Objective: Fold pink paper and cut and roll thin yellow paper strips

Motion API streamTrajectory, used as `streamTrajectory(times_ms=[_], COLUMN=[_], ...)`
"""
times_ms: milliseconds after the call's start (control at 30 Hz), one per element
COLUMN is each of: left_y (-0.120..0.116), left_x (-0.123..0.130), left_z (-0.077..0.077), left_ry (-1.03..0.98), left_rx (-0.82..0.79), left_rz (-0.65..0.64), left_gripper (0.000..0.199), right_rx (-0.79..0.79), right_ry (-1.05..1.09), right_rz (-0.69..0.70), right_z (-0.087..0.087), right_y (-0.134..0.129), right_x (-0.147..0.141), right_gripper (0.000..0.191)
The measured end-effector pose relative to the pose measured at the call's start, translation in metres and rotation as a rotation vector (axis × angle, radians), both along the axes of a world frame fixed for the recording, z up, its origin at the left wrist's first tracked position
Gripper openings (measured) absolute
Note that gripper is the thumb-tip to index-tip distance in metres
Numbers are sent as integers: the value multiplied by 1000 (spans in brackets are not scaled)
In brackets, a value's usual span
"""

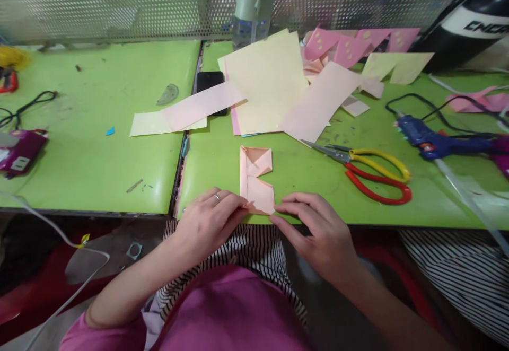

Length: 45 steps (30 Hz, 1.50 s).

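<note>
A folded peach paper piece (pixel 259 192) lies at the table's front edge, with a notch in its right side and a folded strip down its left. My left hand (pixel 212 218), a ring on one finger, pinches the paper's lower left corner. At the lower right corner is my right hand (pixel 318 229), its thumb and index finger closed on the paper's edge. Scissors (pixel 345 156) with one yellow and one red handle rest to the right of the paper, slightly open.
Yellow sheets (pixel 266 86), pink strips (pixel 207 104) and a dark phone (pixel 210 79) lie behind. A bottle (pixel 254 11) stands by the mesh partition (pixel 119 6). On the right are a blue glue gun (pixel 433 139) and its cord; a purple device (pixel 22 152) sits left.
</note>
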<state>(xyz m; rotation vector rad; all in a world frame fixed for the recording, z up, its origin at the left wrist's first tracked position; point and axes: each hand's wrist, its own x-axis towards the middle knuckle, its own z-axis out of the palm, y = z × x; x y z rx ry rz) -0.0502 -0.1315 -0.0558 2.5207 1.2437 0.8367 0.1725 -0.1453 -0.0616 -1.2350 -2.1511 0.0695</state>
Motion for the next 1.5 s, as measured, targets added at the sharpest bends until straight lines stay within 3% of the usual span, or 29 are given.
streamTrajectory(times_ms=[133, 333, 833, 1033, 1500], left_y=[0, 0, 3, 5, 5], left_x=[2, 8, 11, 14, 13], left_z=[-1, 0, 9, 11, 3], left_ry=[-50, -106, 135, 216, 235], left_rx=[-31, -112, -77, -98, 57], left_rz=[45, 90, 111, 126, 125], left_gripper=[12, 31, 16, 15, 23], right_rx=[-8, -18, -55, -41, -5], right_ry=[-15, -26, -113, -93, -111], right_rz=[12, 3, 65, 11, 62], right_z=[0, 0, 2, 2, 3], right_y=[2, 2, 4, 5, 9], right_x=[-3, -3, 4, 6, 8], right_gripper=[7, 8, 14, 17, 12])
